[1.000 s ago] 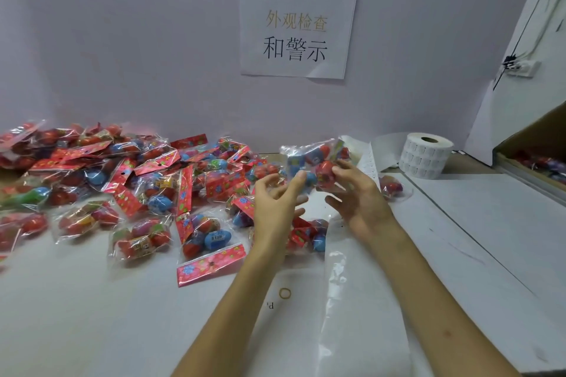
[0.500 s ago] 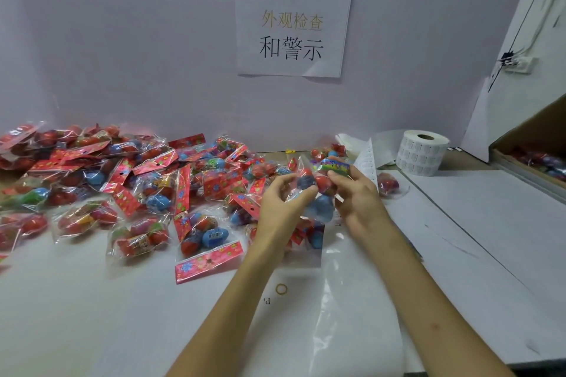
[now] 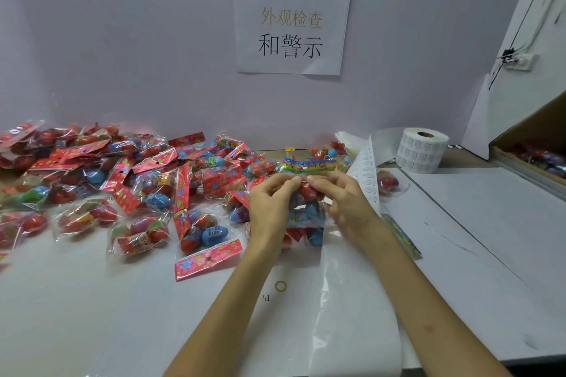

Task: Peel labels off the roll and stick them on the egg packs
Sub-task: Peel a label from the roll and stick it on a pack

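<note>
Egg pack [image 3: 306,211] was held up off the table [image 3: 92,300] at frame centre, with both hands clamped on it. Left hand [image 3: 269,208] pinched the clear bag just under the blue header card [image 3: 309,166]. Right hand [image 3: 346,205] pinched the same spot from the 3 o'clock side, fingertips meeting at the middle. Pack was probably held header-up and taut so a flat patch faced the person for sticking. Whether a label sat under the fingertips could not be told. Label roll [image 3: 421,150] stood upright at 2 o'clock of the hands, well apart. Its label strip [image 3: 366,174] trailed toward the right hand, likely kept close for quick peeling. Pile of packs [image 3: 122,180] spread from 9 to 11 o'clock near the left hand, likely the waiting stock. One lone pack [image 3: 387,182] lay at 3 o'clock, just beyond the strip. Rubber band [image 3: 280,286] lay at 6 o'clock between the forearms. Judged step: positioning or pressing a label on this pack.
</note>
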The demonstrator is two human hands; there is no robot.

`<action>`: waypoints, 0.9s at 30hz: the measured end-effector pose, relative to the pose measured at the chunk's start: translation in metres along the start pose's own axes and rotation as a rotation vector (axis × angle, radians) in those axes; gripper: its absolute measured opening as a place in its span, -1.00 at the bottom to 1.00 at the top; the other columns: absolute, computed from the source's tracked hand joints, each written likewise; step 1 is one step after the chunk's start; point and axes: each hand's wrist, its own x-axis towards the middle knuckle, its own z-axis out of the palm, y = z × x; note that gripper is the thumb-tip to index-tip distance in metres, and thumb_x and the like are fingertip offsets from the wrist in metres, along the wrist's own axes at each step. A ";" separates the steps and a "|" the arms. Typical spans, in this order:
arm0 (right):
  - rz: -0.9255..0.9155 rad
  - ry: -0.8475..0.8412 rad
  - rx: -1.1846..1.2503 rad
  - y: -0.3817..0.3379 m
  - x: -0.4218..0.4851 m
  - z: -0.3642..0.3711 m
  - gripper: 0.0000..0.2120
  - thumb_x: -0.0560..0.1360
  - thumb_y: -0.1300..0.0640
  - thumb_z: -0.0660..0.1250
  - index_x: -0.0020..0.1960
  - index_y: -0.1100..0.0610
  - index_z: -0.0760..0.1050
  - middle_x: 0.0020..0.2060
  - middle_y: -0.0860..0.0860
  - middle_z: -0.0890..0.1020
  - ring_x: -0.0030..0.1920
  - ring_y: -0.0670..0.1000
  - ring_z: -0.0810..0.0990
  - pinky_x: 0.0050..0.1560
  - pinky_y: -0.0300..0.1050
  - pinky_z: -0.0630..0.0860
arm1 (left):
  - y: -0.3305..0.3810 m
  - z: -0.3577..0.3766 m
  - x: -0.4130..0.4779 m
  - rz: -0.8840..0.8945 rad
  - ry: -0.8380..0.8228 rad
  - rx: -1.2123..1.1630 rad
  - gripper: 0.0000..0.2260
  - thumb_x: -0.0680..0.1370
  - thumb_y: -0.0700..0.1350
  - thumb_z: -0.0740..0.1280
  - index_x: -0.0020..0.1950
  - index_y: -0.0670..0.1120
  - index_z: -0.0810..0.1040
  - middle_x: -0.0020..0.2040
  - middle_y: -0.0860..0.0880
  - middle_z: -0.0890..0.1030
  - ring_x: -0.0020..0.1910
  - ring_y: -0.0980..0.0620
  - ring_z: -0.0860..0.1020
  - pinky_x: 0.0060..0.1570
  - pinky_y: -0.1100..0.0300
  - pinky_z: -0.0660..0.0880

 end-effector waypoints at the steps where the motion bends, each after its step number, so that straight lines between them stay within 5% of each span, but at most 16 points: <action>1: 0.007 0.009 -0.040 0.001 0.000 0.001 -0.84 0.51 0.15 0.47 0.07 0.15 0.69 0.01 0.14 0.72 0.06 0.08 0.68 0.11 0.09 0.60 | 0.000 0.000 0.000 0.004 0.014 -0.002 -0.82 0.61 -0.20 0.39 -0.15 -0.03 0.72 -0.22 0.05 0.72 -0.17 0.13 0.69 -0.22 0.32 0.59; 9: -0.021 0.050 -0.035 -0.001 0.000 0.001 -0.90 0.48 0.21 0.49 -0.21 0.12 0.71 -0.28 0.05 0.69 -0.23 -0.02 0.67 -0.19 -0.18 0.63 | 0.000 0.003 -0.002 -0.030 0.059 -0.011 -0.80 0.65 -0.04 0.35 -0.09 -0.01 0.74 -0.16 -0.01 0.75 -0.12 0.01 0.72 -0.05 0.10 0.67; 14: -0.031 0.027 -0.062 -0.003 -0.002 0.001 -0.94 0.48 0.18 0.49 -0.15 0.14 0.73 -0.26 0.11 0.70 -0.22 0.05 0.65 -0.11 -0.08 0.64 | 0.001 0.003 -0.002 -0.022 0.065 -0.034 -0.77 0.66 -0.02 0.33 -0.11 0.00 0.73 -0.15 -0.06 0.75 -0.08 -0.10 0.72 0.02 -0.12 0.66; 20: -0.060 0.052 -0.066 -0.007 -0.005 0.001 -0.90 0.39 0.09 0.53 -0.16 0.13 0.73 -0.24 0.16 0.71 -0.17 0.21 0.60 -0.05 0.11 0.52 | 0.000 0.000 -0.001 0.031 0.091 -0.029 -0.83 0.62 -0.07 0.39 -0.06 -0.09 0.74 -0.18 -0.03 0.75 -0.14 -0.02 0.73 -0.16 0.17 0.65; 27: -0.079 0.072 -0.134 -0.007 -0.008 0.004 -0.92 0.43 0.03 0.51 -0.22 -0.02 0.74 -0.26 0.08 0.73 -0.18 0.14 0.66 -0.07 0.14 0.61 | -0.003 -0.001 0.002 0.004 0.131 -0.095 -0.90 0.59 -0.10 0.43 -0.05 -0.07 0.73 -0.15 -0.05 0.75 -0.14 -0.06 0.74 -0.14 0.07 0.67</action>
